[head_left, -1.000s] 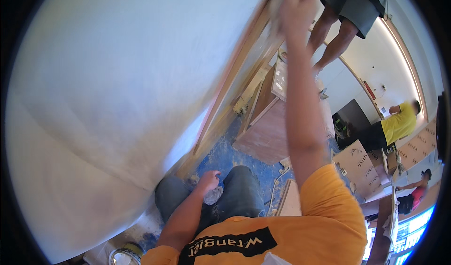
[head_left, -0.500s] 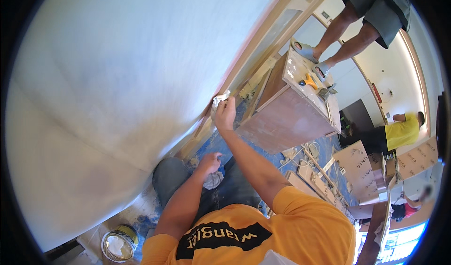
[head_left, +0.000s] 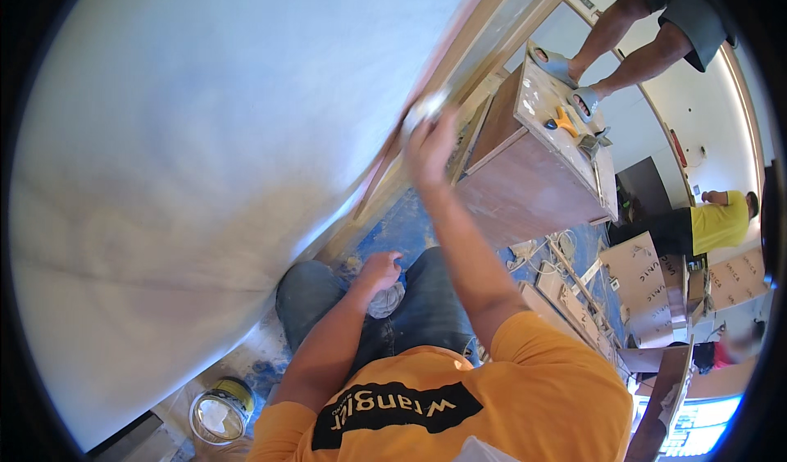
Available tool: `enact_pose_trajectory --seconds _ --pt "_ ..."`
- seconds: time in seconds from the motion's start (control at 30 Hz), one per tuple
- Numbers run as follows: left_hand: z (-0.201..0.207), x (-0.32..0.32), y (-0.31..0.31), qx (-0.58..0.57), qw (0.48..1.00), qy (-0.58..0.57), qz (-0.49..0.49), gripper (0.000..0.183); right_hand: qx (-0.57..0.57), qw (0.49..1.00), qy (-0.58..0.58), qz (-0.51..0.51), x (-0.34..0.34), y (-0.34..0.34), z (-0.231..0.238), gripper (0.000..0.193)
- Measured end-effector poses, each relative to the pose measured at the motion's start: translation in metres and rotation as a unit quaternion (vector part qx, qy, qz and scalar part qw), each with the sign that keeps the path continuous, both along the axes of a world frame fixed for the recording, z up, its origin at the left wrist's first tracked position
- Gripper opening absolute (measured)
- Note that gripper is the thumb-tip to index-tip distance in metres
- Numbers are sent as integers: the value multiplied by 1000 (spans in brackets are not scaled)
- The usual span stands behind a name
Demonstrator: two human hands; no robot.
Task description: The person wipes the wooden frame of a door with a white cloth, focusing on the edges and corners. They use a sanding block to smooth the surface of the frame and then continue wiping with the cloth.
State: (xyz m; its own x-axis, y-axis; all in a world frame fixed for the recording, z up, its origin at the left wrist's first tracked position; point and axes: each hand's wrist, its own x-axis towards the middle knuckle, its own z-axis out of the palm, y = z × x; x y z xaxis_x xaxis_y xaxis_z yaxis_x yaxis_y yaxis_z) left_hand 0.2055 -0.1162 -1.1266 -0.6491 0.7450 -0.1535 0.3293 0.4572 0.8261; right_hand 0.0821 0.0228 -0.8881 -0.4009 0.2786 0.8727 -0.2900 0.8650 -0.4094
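Observation:
In my right hand, smeared by motion, is a crumpled white cloth or paper wad. It touches the wooden trim along the edge of the large pale wall panel. My left hand is low over my lap between my knees, its fingers curled. A crumpled greyish cloth bunches out under that hand; its exact material is hard to make out.
An open tub of white paste stands lower left. Right of my arm is a wooden box bearing an orange-handled tool and a person's sandalled feet. Boards and cables litter the blue floor. Other people work at the far right.
My right hand has moved up and away along the trim with the white wad. The left hand keeps its place over my lap. The whole view has shifted slightly.

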Motion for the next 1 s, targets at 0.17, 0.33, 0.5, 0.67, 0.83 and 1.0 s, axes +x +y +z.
enact_pose_trajectory --seconds 0.17,0.33,0.5,0.67,0.83,1.0 --pt "0 -7 -2 -49 997 -56 13 39 -121 972 -198 -22 23 -10 -109 13" --pt "-10 -4 -13 -37 999 -24 14 37 28 994 82 -69 -28 5 189 26" --pt "3 -5 -8 -15 1000 -6 25 36 94 967 233 -25 -34 11 296 25" --pt "28 -8 -5 153 982 -9 114 35 41 998 -15 36 1 11 21 15" --pt "146 -28 -34 301 920 137 209 41 -201 923 -327 -31 84 -7 -190 18" --pt "338 -68 13 308 829 449 125 78 -285 905 -313 -39 150 -23 -217 25"
